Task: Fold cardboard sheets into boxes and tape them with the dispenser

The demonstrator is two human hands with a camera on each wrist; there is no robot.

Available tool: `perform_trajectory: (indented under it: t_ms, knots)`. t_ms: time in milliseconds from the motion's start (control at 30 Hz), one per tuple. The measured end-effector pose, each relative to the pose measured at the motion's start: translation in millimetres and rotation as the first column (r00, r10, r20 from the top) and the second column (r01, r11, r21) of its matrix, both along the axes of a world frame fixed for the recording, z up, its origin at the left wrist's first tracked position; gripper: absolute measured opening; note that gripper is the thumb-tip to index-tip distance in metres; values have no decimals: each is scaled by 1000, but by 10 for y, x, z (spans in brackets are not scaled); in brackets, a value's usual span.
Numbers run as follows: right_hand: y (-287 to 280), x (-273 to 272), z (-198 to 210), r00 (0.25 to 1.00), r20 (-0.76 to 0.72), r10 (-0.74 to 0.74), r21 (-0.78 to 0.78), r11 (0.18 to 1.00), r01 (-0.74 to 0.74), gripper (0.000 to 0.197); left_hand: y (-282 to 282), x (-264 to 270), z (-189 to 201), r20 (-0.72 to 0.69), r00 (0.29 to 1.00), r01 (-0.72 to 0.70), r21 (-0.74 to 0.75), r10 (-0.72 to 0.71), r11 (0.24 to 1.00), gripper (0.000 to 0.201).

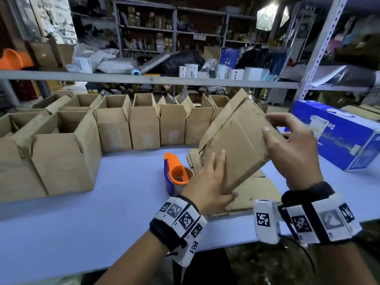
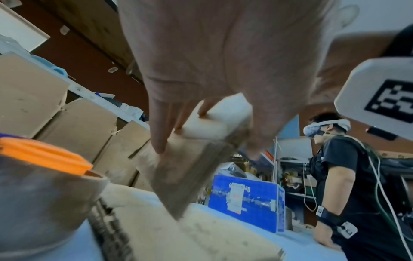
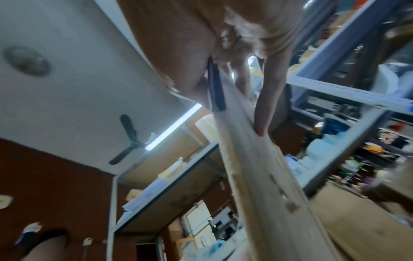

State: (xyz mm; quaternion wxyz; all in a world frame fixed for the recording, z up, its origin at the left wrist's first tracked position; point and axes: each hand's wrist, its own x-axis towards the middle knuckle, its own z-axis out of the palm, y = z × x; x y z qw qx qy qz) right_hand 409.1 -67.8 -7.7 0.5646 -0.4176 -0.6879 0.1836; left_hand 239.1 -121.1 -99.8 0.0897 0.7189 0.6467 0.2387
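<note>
A flat, folded cardboard sheet is held tilted above the table, its lower corner near the stack of flat sheets. My left hand grips its lower left edge, fingers on the near face and thumb underneath. The right hand pinches the sheet's right edge, thumb in front and fingers behind. In the left wrist view the left hand clamps the sheet. The right wrist view shows fingers along the sheet's edge. An orange and blue tape dispenser stands just left of my left hand.
Several open-topped folded boxes line the table's back and left side. A long blue carton lies at the right. The pale blue tabletop shows in front. Another person stands beyond the blue carton. Metal shelving rises behind.
</note>
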Motion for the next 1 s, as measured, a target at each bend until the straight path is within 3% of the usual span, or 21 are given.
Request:
perform_trajectory:
  t_ms: [100,167,267,333,400,433,500,567,667,733,867,1000]
  knots:
    - [-264,-198,199,999,35,33,201,979,-39,25,-36,13,164,117,991,-90,240,63,967,96]
    - [-396,-306,323,987,78,138,278,948,-154,33,-58,-70,300,216,973,-159,389,77,907,91]
    - [-439,-444,432,869,86,487,197,847,-494,52,-73,-349,482,318,944,-254,537,86,804,76]
    - [-356,-548,413,792,-37,609,85,792,-605,57,-108,-568,547,340,936,-279,568,88,775,69]
    - [-235,-696,308,849,-88,522,-23,851,-525,40,-157,-792,554,347,925,-337,555,157,761,54]
    - [-168,-790,224,887,-36,460,-86,883,-462,27,-189,-906,541,359,908,-390,534,217,750,44]
    - [-61,-1004,-6,876,237,420,-237,899,-367,17,-248,-1139,493,390,874,-466,501,291,729,34]
    - [0,-1265,-312,682,560,470,-376,878,-296,28,-327,-1333,428,419,858,-490,490,298,721,34]
    - [-24,-1613,-816,347,820,456,-434,889,-144,47,-450,-1510,307,454,834,-522,468,313,713,34]
    - [-31,-1751,-1053,267,886,379,-363,925,-109,58,-521,-1568,228,502,806,-548,430,315,718,34]
    - [143,-1759,-1084,337,894,294,-237,950,-201,72,-693,-1662,83,523,784,-568,389,334,725,48]
    - [515,-1453,-815,503,844,185,-124,981,-152,59,-817,-1743,-63,569,745,-591,324,347,738,28]
